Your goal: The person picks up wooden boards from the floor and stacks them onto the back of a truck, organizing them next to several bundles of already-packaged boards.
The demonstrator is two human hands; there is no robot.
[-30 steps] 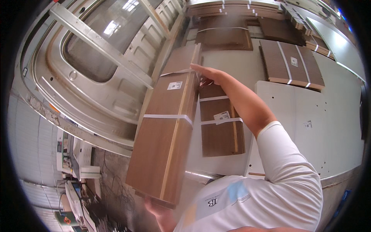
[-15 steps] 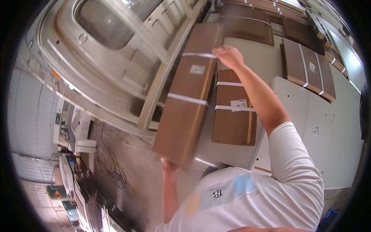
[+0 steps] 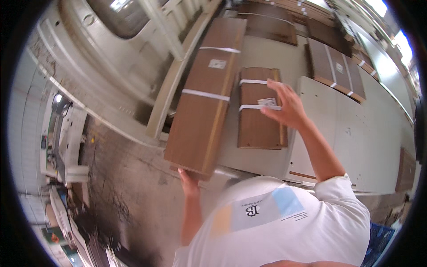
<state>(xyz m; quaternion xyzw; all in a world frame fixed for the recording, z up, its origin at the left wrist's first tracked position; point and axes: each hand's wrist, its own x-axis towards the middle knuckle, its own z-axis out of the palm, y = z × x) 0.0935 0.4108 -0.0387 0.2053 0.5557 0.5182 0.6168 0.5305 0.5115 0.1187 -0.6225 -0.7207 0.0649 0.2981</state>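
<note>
A long bundle of brown boards (image 3: 195, 113), tied with two white straps and bearing a white label, lies lengthwise at the left of the pale truck bed. My left hand (image 3: 189, 182) holds its near end from below, thumb up against the edge and the other fingers hidden under it. To the right rests a shorter strapped bundle of brown boards (image 3: 259, 129), also with a label. My right hand (image 3: 288, 104) hovers at that bundle's right side, fingers apart and holding nothing; whether it touches the strap I cannot tell.
On the left runs the open metal truck door (image 3: 89, 58) with its frame post (image 3: 167, 100). A large white panel (image 3: 329, 133) lies at the right, with another strapped bundle (image 3: 340, 71) beyond it. More brown boards (image 3: 267, 26) lie at the far end. A machine (image 3: 71, 147) stands on the floor at left.
My right hand has let go of the long bundle's far strap and come back nearer, over the short bundle, with its fingers opening. My left hand stays at the long bundle's near end.
</note>
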